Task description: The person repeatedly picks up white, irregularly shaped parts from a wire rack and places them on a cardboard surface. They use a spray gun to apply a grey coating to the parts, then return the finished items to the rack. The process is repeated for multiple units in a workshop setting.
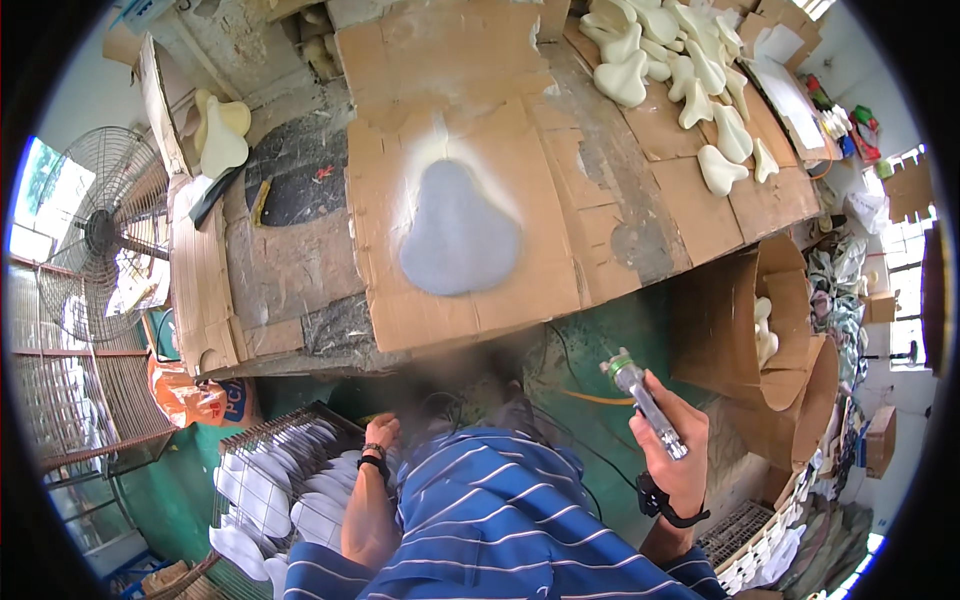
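Coating seems the step in hand: a smooth grey saddle-shaped pad point(460, 235) lies on a brown cardboard sheet point(400, 322), and the right hand point(678, 437) wraps its fingers around a slim metallic spray gun point(645, 398). The left hand point(381, 431) curls loosely, any hold unclear; the next move probably calls for lifting the pad unsmeared.

a big wire-caged fan point(103, 232) stands off the left end of the bench point(275, 270), with a bright window point(38, 185) behind it. an orange and white sack point(180, 393) sits on the green floor point(642, 335) by the bench's near left corner. a thin yellow strip point(262, 203) lies on the bench's left part. beside the bench's right end there's an open cardboard box point(712, 320), and beyond it a jumbled grey-green heap point(835, 280) and another window point(908, 255).
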Demonstrator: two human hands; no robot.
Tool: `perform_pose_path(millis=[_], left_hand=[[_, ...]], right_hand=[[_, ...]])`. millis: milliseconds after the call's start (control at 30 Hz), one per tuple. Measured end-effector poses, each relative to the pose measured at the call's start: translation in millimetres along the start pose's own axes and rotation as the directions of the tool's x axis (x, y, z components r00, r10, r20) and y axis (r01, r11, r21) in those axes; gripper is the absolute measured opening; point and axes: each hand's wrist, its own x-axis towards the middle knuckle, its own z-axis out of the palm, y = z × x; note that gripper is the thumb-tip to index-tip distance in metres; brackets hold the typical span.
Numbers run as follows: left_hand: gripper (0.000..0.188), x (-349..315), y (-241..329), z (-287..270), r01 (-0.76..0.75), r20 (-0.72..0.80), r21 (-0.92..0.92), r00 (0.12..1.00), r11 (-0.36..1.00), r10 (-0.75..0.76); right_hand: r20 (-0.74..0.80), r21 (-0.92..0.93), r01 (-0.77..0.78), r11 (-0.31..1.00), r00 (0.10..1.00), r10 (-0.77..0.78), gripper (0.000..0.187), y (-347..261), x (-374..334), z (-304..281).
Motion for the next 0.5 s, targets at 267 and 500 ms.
perform_pose_path(millis=[267, 500], left_hand=[[0.031, 5.2, 84.9, 19.4, -0.306, -0.074, -0.061, 0.951, 0.95, 0.301], [0.023, 53.6, 214.9, 78.2, -0.588, -0.28, 0.186, 0.736, 0.787, 0.616]], right_hand=[[0.123, 0.12, -0.068, 0.99, 0.991, 0.053, 0.059, 1.9, -17.9, 3.1], [0.03, 0.08, -0.178, 0.981, 0.984, 0.176, 0.052, 17.9, -30.0, -21.0]])
